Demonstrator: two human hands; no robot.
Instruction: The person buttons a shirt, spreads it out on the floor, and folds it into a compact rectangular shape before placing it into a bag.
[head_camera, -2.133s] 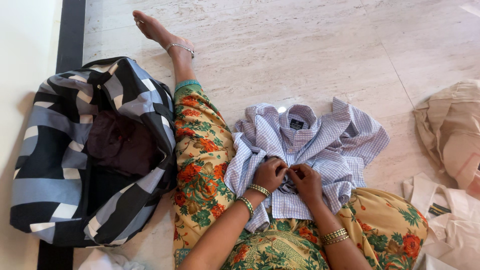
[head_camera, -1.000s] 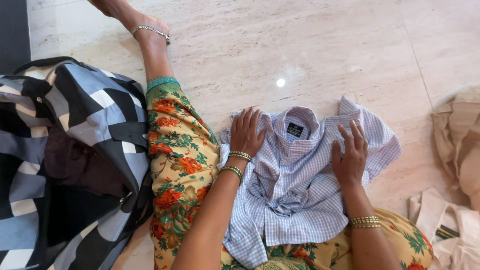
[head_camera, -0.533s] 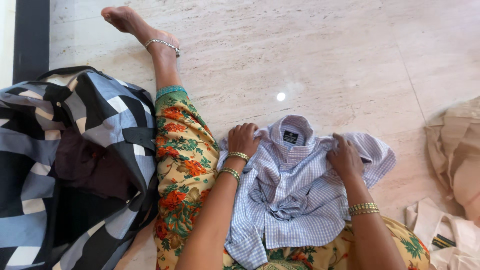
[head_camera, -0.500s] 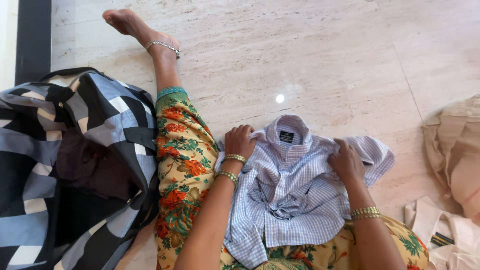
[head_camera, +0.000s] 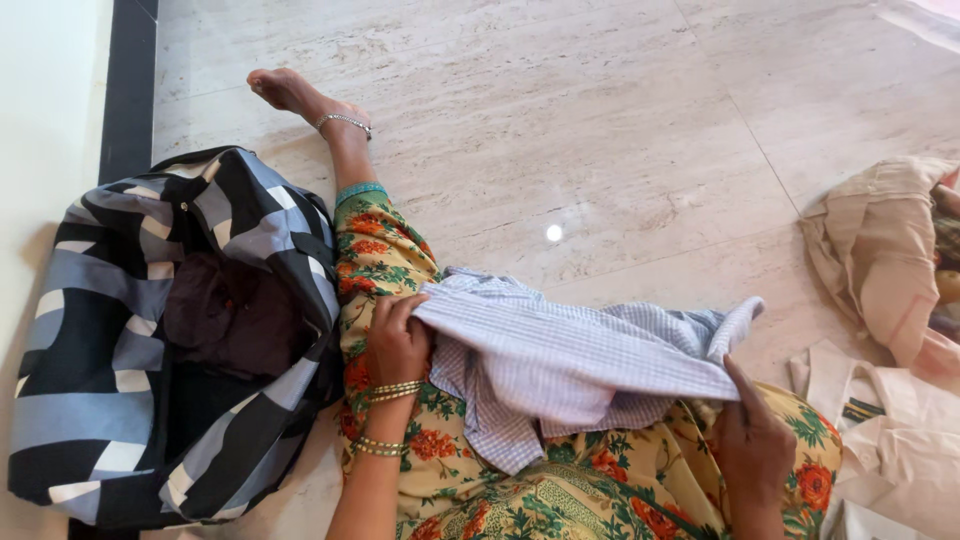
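Fabric: blue-and-white checked cotton, a shirt (head_camera: 560, 365), is seen in the head view, lifted over the lap and folded lengthwise into a long band.
Shirt position: it is stretched between both hands above the floral-clad legs, its lower edge hanging down onto the lap; part of it is bunched behind the fold.
Left hand (head_camera: 397, 340): it is closed on the left end of the shirt, fingers curled over the cloth edge; gold bangles are worn at the wrist.
Right hand (head_camera: 753, 440): the right end of the fold is pinched between thumb and fingers, seen from the back of the hand.
Legs: a yellow garment with orange flowers (head_camera: 420, 440) is worn; the left leg is stretched out on the floor, an anklet (head_camera: 343, 120) at the ankle.
Bag: a large fabric bag (head_camera: 150, 330) in black, grey and blue patches lies open just beside the left leg, with dark maroon cloth (head_camera: 225, 310) inside.
Floor: pale polished stone (head_camera: 560, 130) with a small light reflection.
Right edge: beige garments (head_camera: 880, 250) and a cream shirt (head_camera: 890, 420) lie on the floor, apart from the checked shirt.
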